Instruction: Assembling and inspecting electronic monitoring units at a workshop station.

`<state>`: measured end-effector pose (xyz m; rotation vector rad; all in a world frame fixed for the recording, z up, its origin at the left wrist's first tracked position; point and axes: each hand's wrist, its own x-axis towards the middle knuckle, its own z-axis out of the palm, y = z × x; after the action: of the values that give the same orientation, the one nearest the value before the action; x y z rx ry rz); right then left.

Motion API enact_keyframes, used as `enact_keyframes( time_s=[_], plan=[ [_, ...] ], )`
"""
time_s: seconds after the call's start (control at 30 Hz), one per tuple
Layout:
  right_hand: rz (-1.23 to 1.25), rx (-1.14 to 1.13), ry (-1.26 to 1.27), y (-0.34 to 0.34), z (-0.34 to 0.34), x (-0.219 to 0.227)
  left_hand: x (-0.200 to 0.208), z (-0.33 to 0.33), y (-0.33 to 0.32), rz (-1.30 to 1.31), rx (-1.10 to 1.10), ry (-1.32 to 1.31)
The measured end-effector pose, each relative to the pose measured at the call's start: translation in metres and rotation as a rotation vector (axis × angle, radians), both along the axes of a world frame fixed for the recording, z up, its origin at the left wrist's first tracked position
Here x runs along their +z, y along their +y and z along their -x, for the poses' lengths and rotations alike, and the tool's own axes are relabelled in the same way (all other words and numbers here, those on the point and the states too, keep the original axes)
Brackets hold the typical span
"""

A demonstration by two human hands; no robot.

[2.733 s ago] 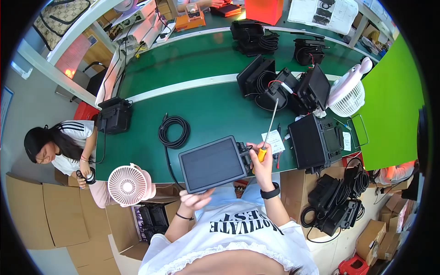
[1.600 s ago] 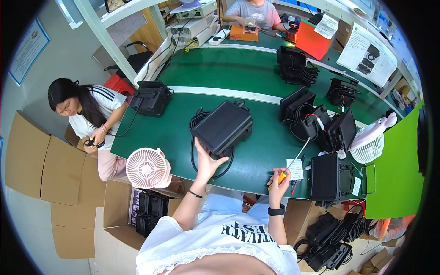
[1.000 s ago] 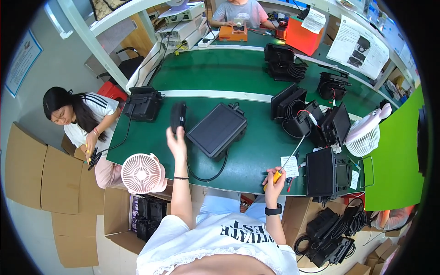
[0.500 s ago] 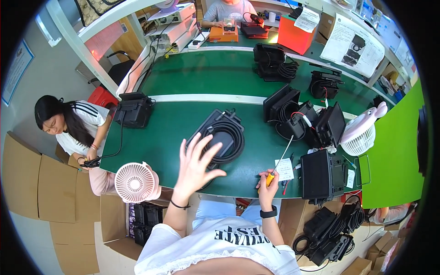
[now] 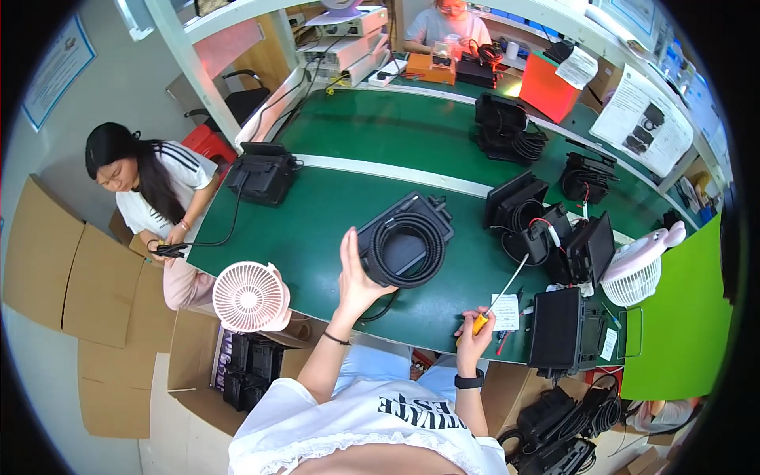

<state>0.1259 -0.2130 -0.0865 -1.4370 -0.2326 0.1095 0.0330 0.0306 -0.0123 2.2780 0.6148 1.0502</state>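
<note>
In front of me is a black plastic box (image 5: 385,224) with a thick ring of coiled black cable (image 5: 434,265) on top. My left hand (image 5: 360,281) is closed round its near left corner, fingers along the side and thumb under the coil; whether the box is off the table cannot be told. My right hand (image 5: 473,336) is wrapped round the yellow handle of a screwdriver (image 5: 507,290), shaft pointing up and to the right. Beside that hand lie a small written note (image 5: 504,313) and a red pen-like tool (image 5: 503,342).
Several black boxes with cables (image 5: 518,202) stand at the right of the green table (image 5: 317,214). A closed black case (image 5: 554,328) sits near the front edge. Pink fans (image 5: 249,297) stand at both sides. At the left a co-worker (image 5: 158,186) handles a cable; cartons (image 5: 186,372) flank me below.
My left hand has come down from spread above the coil to the box's near left corner and closed there. My right hand keeps the screwdriver. The whole view has shifted with my head.
</note>
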Motion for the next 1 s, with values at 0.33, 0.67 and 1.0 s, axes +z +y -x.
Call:
enact_keyframes(
  time_s=[0.33,0.67,1.0],
  plan=[
    [-0.005,0.026,-0.012,-0.003,0.003,0.0,0.006,-0.028,0.05,0.005,0.354,-0.095],
    [0.055,0.006,-0.038,-0.006,0.002,0.003,0.009,-0.037,0.128,0.036,0.739,-0.089],
    [0.083,0.003,-0.061,-0.005,0.002,0.004,0.009,-0.043,0.097,-0.347,0.965,0.036]
  ],
)
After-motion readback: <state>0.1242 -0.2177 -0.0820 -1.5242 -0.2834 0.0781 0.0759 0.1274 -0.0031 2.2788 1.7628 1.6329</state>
